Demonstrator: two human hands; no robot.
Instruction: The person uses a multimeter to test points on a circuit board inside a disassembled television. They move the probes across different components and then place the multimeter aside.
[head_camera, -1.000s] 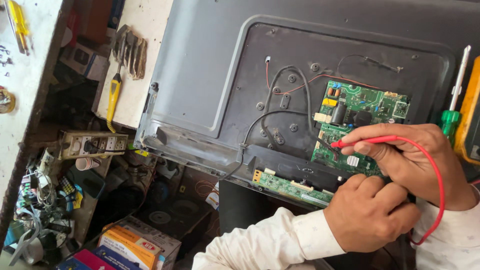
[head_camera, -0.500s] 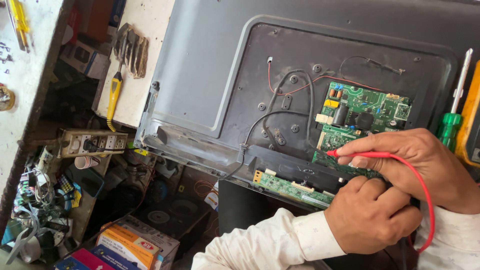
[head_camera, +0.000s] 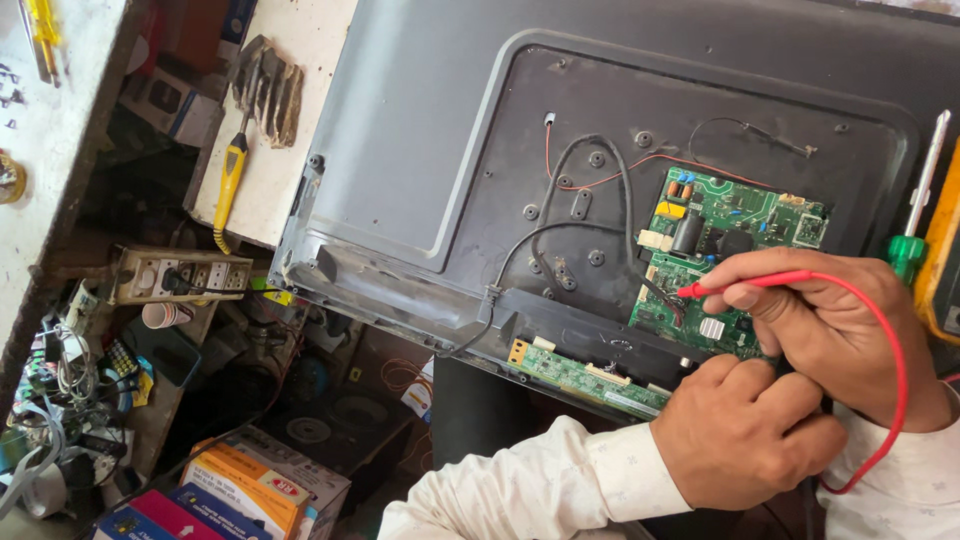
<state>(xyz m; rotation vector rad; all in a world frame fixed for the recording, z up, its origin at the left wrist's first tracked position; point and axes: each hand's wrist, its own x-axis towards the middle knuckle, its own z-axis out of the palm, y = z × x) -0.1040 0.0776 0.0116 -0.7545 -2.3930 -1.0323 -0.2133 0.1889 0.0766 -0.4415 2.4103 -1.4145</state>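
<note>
- The right hand (head_camera: 830, 330), pinching the thin red test probe (head_camera: 745, 284), has slid its tip down onto the lower left of the green circuit board (head_camera: 720, 245) in the grey television back panel (head_camera: 420, 150).
- The left hand (head_camera: 745, 435) stays fisted below; what it grips is hidden.
- Earlier the probe sat higher.

A worn white tabletop (head_camera: 60, 150) fills the upper left of the frame, lit by soft daylight. Below it, a beige power strip (head_camera: 180, 275) sits on a cluttered shelf; coloured cardboard boxes (head_camera: 250, 485) crowd the dim floor at lower left.
</note>
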